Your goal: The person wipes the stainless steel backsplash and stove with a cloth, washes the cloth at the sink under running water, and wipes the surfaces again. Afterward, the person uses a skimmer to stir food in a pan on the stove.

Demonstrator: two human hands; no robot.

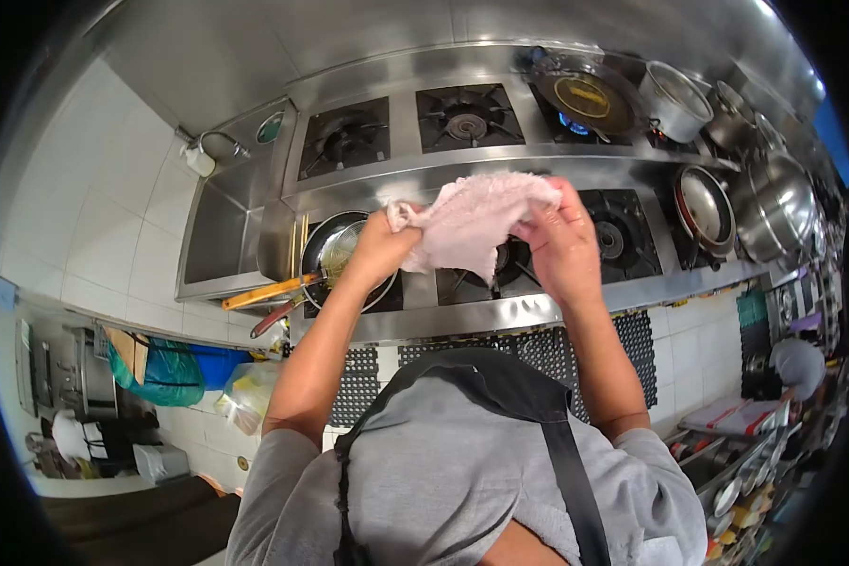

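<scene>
A pale pink cloth [472,224] is stretched between my two hands above the front of the stove. My left hand [383,247] is closed round its bunched left end. At the upper right corner, my right hand [561,241] pinches the cloth between thumb and fingers. Below and left of my left hand sits a frying pan [313,259] with a shiny inside. A utensil with a yellow-orange handle [264,292] lies across the pan's rim. Part of a front burner [509,264] is hidden behind the cloth.
A dark wok [585,94] sits over a lit blue flame at the back right. Metal pots [677,102] and a large steamer pot [774,203] stand farther right. A steel sink [226,236] with a tap is on the left. Black perforated mats [632,349] cover the floor.
</scene>
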